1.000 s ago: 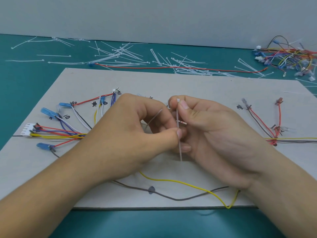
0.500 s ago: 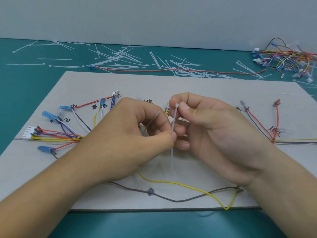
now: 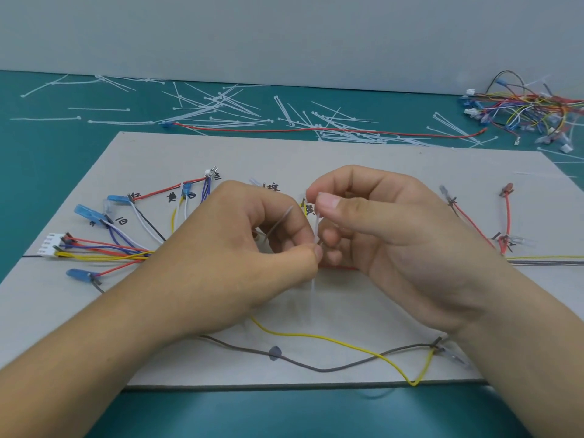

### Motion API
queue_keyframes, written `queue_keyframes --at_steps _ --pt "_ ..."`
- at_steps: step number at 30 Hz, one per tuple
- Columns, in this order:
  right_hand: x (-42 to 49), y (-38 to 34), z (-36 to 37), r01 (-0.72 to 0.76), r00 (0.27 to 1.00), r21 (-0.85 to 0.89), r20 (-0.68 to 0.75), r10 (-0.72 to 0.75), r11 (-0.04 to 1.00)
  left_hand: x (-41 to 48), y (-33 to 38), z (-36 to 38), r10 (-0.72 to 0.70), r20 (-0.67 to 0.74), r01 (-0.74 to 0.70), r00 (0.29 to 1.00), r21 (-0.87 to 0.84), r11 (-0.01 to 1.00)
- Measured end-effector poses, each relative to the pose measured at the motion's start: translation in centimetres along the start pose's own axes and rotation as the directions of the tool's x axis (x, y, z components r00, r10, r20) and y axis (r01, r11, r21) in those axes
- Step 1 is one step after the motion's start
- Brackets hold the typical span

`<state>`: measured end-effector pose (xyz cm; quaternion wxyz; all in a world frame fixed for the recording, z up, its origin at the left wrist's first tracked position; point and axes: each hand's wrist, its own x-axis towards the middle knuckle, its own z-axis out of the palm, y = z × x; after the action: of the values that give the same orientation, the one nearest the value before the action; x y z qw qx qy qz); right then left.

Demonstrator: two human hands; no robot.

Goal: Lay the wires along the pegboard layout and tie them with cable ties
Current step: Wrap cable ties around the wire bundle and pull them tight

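A grey layout board [image 3: 347,159] lies on the teal table with coloured wires [image 3: 104,248] fanned out on its left side and more wires [image 3: 474,222] on its right. Over the board's middle both hands meet on one white cable tie [image 3: 316,226], which stands nearly upright. My right hand [image 3: 395,235] pinches the tie's head between thumb and forefinger. My left hand [image 3: 240,257] grips the strap lower down with thumb and forefinger; the strap's tail sticks out below. The wires under the hands are hidden. A loose yellow wire [image 3: 331,338] and a grey wire [image 3: 316,368] sag near the board's front edge.
Several loose white cable ties [image 3: 221,105] are scattered on the table behind the board, with a long red wire [image 3: 316,130] among them. A tangled heap of spare wires [image 3: 531,109] lies at the far right. A pale wall closes off the back.
The tie's tail below my left thumb has grown shorter as the strap slid upward. Both hands stay over the board's middle, and the view has tilted slightly.
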<state>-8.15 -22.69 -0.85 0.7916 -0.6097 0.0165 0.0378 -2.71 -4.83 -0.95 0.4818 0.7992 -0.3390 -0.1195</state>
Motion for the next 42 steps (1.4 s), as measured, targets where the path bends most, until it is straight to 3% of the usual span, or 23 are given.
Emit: queue_keyframes --at_steps 8,18,32,37,42 --pt "0.0 -0.4 -0.3 0.031 0.999 0.017 -0.009 -0.031 0.999 -0.3 0.4 -0.2 0.097 -0.083 -0.088 0.992 0.11 0.99" --pt "-0.2 -0.8 -0.4 0.027 0.999 -0.052 0.022 -0.026 0.998 -0.4 0.1 -0.3 0.089 -0.065 -0.08 0.994 0.137 0.987" --pt "0.0 -0.4 -0.6 -0.003 0.999 -0.073 -0.04 0.0 0.997 -0.3 -0.2 -0.5 0.082 -0.067 -0.072 0.994 0.14 0.987" --pt "0.2 -0.5 -0.9 0.063 0.987 -0.05 -0.144 -0.07 0.997 -0.1 -0.7 -0.9 0.072 -0.128 -0.06 0.989 0.098 0.993" --pt "0.5 -1.3 -1.5 0.213 0.909 -0.062 -0.353 -0.221 0.975 0.1 -1.3 -1.1 0.023 -0.176 0.009 0.984 0.181 0.983"
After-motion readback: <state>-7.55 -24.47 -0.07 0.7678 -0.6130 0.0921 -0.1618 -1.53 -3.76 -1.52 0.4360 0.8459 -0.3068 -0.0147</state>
